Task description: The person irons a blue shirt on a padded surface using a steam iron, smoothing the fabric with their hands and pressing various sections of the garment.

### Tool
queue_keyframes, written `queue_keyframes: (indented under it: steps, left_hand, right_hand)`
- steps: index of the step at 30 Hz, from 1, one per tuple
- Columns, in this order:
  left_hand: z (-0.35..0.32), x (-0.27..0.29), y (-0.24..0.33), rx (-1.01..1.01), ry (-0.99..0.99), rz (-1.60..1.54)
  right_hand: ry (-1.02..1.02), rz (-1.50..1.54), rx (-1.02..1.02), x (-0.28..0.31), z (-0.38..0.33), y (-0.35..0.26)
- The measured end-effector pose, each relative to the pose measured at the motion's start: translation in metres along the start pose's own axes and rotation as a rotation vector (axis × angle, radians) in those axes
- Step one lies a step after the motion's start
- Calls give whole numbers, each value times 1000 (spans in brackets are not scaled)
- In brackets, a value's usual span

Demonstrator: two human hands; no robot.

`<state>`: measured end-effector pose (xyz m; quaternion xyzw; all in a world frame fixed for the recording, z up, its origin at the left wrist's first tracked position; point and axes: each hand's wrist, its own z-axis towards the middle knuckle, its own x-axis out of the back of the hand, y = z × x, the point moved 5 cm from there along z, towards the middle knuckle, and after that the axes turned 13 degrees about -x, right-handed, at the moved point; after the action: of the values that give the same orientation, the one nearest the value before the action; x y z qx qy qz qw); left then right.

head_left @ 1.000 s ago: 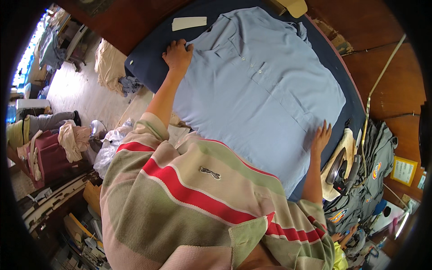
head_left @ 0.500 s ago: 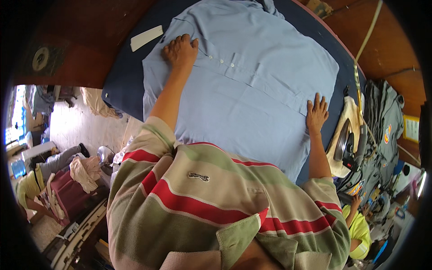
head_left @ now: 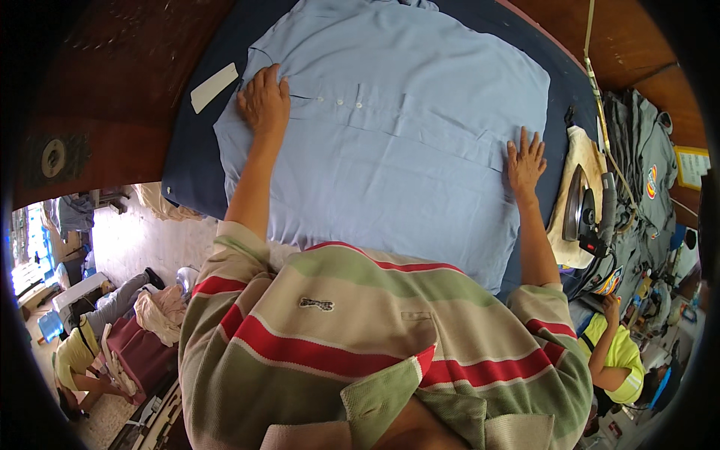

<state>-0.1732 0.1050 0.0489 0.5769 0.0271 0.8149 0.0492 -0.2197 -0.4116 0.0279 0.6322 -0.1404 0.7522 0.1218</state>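
A light blue button-up shirt [head_left: 397, 172] lies spread across a dark blue padded table [head_left: 196, 146], its row of small white buttons running sideways near the upper left. My left hand [head_left: 264, 101] rests flat on the shirt close to its left edge, fingers stretched forward and holding nothing. On the right side, my right hand [head_left: 526, 163] lies on the cloth by the right edge with fingers spread. Faint creases cross the fabric between the two hands. Past the right hand, a clothes iron [head_left: 581, 210] sits on a cream cloth pad [head_left: 560, 236].
A white strip [head_left: 214, 88] lies on the table beyond my left hand. A yellow cord [head_left: 591, 82] hangs down by the iron. Dark grey garments [head_left: 637, 161] hang at the right. Co-workers in yellow tops are at lower right [head_left: 619, 352] and lower left [head_left: 75, 356].
My left hand has slid a little left and nearer to me over the shirt. The right hand stays at the right edge. The whole view has turned slightly.
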Motion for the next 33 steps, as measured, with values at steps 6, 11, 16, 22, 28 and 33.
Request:
queue_keyframes:
  steps: [6, 11, 16, 22, 28, 33]
  left_hand:
    - [-8, -43, -25, -190, -288, 2]
    - [-10, -38, -24, -203, -291, 54]
    - [-45, 9, -8, -238, -74, 82]
    - [-126, 41, -71, 356, 192, -44]
    - [-129, 45, -123, 722, 34, -201]
    - [-101, 28, -119, 575, -36, -143]
  right_hand:
    - [-123, -89, 35, -8, 4, 19]
    - [-97, -73, 81, -10, 13, 19]
    - [113, -243, -42, 77, 49, 86]
    - [89, -196, -346, 123, 82, 219]
    - [-482, 417, -591, 106, 100, 252]
    - [-275, 270, -474, 123, 78, 244]
